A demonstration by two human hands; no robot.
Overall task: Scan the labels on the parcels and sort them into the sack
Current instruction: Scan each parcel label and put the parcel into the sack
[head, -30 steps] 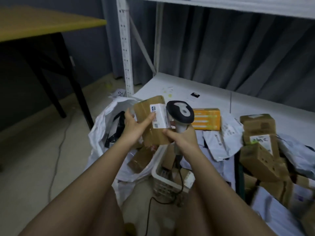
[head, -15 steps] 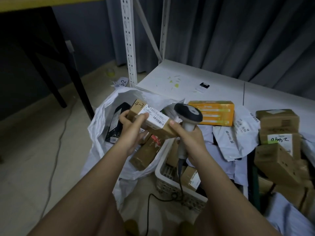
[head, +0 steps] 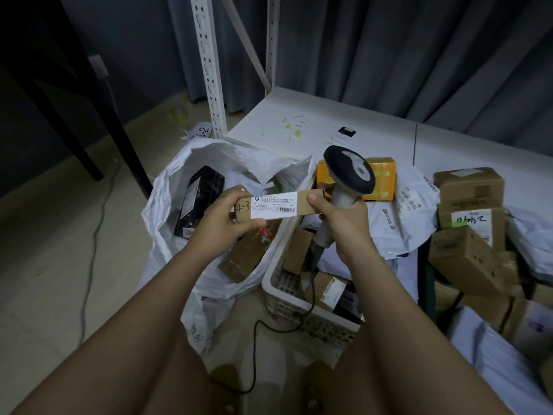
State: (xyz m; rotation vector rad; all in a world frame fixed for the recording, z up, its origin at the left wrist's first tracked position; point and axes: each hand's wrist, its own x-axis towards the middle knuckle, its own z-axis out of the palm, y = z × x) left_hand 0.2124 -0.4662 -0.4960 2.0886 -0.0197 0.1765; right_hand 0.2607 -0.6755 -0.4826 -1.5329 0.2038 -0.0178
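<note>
Your left hand (head: 221, 223) grips the long brown labelled carton (head: 276, 207) above the white plastic sack (head: 167, 205); your right hand (head: 341, 223) grips the grey handheld scanner (head: 348, 175), thumb steadying the carton. Several parcels sacked; many brown cardboard boxes (head: 466, 205) right of your hands await scanning.

Both hands grip labelled parcel (head: 276, 206) above sack (head: 167, 205); right hand (head: 341, 218) also holds scanner (head: 348, 175).

1 head-worn camera looks forward and down – close over both forearms. It faces a white sack (head: 167, 211) and shelf (head: 299, 121).
</note>
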